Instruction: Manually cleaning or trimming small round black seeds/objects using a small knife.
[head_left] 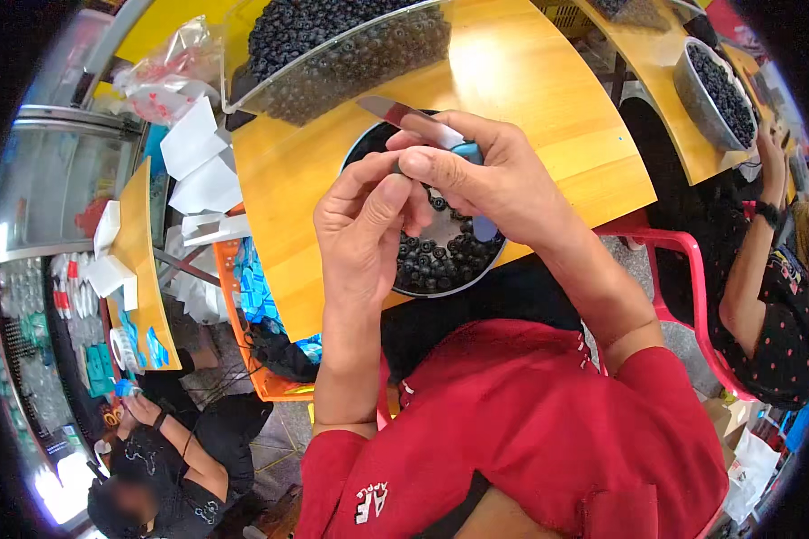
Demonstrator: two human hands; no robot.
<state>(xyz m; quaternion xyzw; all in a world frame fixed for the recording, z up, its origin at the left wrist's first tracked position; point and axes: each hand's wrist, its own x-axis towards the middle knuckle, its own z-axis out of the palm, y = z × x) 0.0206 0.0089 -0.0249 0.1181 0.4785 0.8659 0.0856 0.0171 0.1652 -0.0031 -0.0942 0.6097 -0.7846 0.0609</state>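
Observation:
My right hand (503, 175) is closed round the teal handle of a small knife (400, 112), whose blade points up and to the left. Its thumb meets the fingertips of my left hand (364, 211), which are pinched together. Whatever my left fingers hold is hidden between the two hands. Directly below them is a round bowl (440, 234) with a dark rim, partly covered by my hands. Many small dark round pieces (445, 262), like beads or berries, lie along its near side.
A clear plastic bin (333, 70) heaped with similar dark pieces stands at the table's (548, 81) far side. An orange crate (261, 373) with blue packets is at left. A red chair (697, 296) and a co-worker's arm (751, 242) beside a grey tub (692, 90) are at right. Another person sits lower left.

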